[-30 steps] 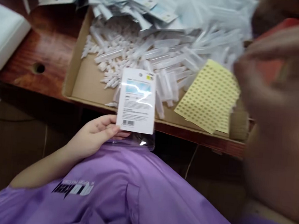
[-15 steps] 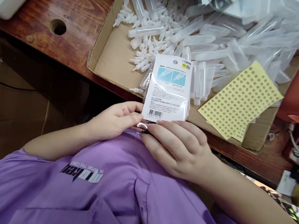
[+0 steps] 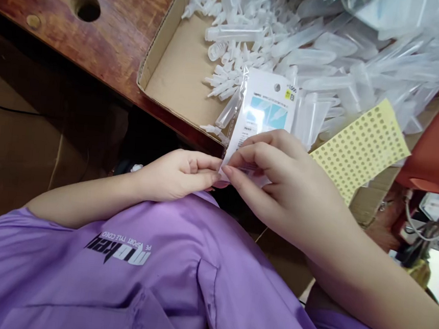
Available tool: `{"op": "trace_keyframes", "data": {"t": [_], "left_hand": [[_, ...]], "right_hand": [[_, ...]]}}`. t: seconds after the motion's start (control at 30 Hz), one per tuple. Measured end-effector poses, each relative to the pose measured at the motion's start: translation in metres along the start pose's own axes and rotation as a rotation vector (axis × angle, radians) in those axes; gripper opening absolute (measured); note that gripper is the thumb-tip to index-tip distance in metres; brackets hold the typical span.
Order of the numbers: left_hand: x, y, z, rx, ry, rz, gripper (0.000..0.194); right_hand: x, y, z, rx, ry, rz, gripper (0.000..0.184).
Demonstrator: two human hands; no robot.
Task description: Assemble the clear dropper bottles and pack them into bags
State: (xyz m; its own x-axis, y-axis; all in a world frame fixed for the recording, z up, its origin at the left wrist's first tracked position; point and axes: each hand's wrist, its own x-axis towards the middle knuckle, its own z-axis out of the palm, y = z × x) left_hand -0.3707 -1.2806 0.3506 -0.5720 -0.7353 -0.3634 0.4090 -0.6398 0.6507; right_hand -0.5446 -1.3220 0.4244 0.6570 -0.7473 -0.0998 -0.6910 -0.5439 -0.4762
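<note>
Pinches the near left corner of a clear packet with a white card (image 3: 267,86) between thumb and fingers of the left hand (image 3: 172,177), with the palm side turned toward the right. Brings the right hand (image 3: 297,192) over the near part of the same packet, with thumb and index finger pinched close together at the near edge, right beside the left fingertips, and the other fingers curled above the card. Holds the packet in front of the body, with its far end leaning slightly right and overlapping in view the near side of a cardboard tray (image 3: 190,54); cannot tell from here about contact with the tray. Shows blue pictures and a yellow mark on the card's upward face.

Has small white nozzle tips (image 3: 231,73) heaped just beyond the packet, toward the left, and translucent tubes (image 3: 309,57) piled farther right. Has a yellow sticker sheet (image 3: 363,146) at the tray's near right corner, partly behind the right hand, and clear plastic bags (image 3: 401,16) at the far right. Faces a wooden table (image 3: 132,23) under the tray, with a round hole (image 3: 85,7) on the left; has a red object (image 3: 436,147) to the right of the tray. Wears a purple top (image 3: 174,247).
</note>
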Motion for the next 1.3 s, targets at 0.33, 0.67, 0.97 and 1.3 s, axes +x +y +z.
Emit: {"op": "trace_keyframes", "data": {"t": [0.33,0.67,0.97,1.3], "left_hand": [[0.002,0.0,0.0,0.015,0.003,-0.005,0.011],[0.002,0.001,0.001,0.086,0.005,0.019,0.01],[-0.001,0.006,0.007,0.033,0.036,-0.034,0.008],[0.001,0.002,0.011,0.246,0.121,0.022,0.021]], "right_hand": [[0.007,-0.002,-0.004,0.003,-0.059,0.115,0.003],[0.005,0.004,-0.002,-0.035,-0.018,0.051,0.004],[0.003,0.002,0.002,-0.079,0.029,0.029,0.008],[0.001,0.002,0.003,-0.052,0.048,0.023,0.005]]}}
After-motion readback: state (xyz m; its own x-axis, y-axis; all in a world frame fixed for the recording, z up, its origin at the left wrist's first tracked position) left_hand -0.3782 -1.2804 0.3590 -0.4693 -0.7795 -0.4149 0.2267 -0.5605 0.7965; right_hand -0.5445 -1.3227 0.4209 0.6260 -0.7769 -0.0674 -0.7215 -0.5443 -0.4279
